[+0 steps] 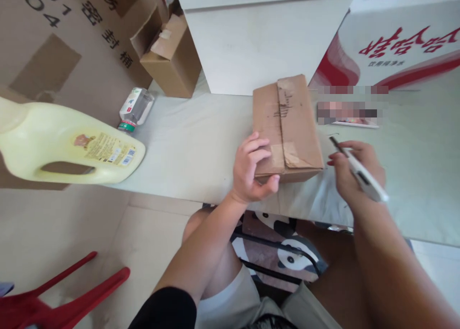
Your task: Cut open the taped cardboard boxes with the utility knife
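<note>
A brown cardboard box (297, 123) lies on the cloth-covered table, its taped flaps and dark scribbled writing facing up. My left hand (251, 170) grips its near left corner, fingers bent over the top and thumb at the front edge. To the right of the box, and apart from it, my right hand (354, 168) is closed around a white utility knife (367, 180). The knife's dark tip points up and left, toward the box. Part of its handle is hidden by the fingers.
Behind stand a large white box (262, 41) and a red-and-white carton (406, 41). A small open carton (176, 65), a clear bottle (136, 107) and a yellow detergent jug (72, 142) are at left. A flat photo-like item (348, 114) lies beyond my right hand.
</note>
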Tool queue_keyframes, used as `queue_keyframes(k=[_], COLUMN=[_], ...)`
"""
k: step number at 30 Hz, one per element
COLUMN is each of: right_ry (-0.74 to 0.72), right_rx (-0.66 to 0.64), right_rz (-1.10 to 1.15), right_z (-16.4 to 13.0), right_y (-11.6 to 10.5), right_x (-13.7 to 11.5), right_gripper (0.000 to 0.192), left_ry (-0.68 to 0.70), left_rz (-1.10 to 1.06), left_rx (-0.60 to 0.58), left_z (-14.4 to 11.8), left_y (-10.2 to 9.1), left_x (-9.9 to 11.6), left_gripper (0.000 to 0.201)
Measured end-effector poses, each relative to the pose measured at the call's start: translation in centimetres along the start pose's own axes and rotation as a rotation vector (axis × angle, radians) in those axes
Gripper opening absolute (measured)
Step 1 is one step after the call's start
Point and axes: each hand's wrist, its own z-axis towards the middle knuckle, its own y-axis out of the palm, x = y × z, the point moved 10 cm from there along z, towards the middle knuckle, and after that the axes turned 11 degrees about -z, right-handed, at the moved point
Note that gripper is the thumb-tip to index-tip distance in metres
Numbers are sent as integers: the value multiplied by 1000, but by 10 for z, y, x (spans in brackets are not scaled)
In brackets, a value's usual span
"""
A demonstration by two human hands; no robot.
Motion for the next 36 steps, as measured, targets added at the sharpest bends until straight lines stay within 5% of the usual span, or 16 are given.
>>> queue_keyframes(k=[4,12,20,22,25,29,36], right_ry=[-268,-486,-554,-535,-501,-421,-204], right_rx=[-199,-288,-323,-283,-252,-264,-247], right_rz=[-178,-208,139,193,211,262,368], right_z=[-5,-25,-34,-29,-22,-15,-9], right_y=[43,74,61,53,49,52,46], right_x=[-2,-20,-49,-49,-44,-38,-28], right_gripper=[40,42,58,58,57,49,33], left_ry=[-158,-588,-1021,-1139,-1133,-1076,-1037], left_rz=[-103,-348,-473,-451,-273,-200,-347], left_rx=[108,414,795,765,606,313,370], left_z=[-9,-31,-61,-69,-64,-57,-60], left_y=[-16,-40,-43,-40,-47,-37,-27], left_x=[-28,-81,-109,-116,-121,-133,-141], left_gripper=[52,62,30,36,60,23,37])
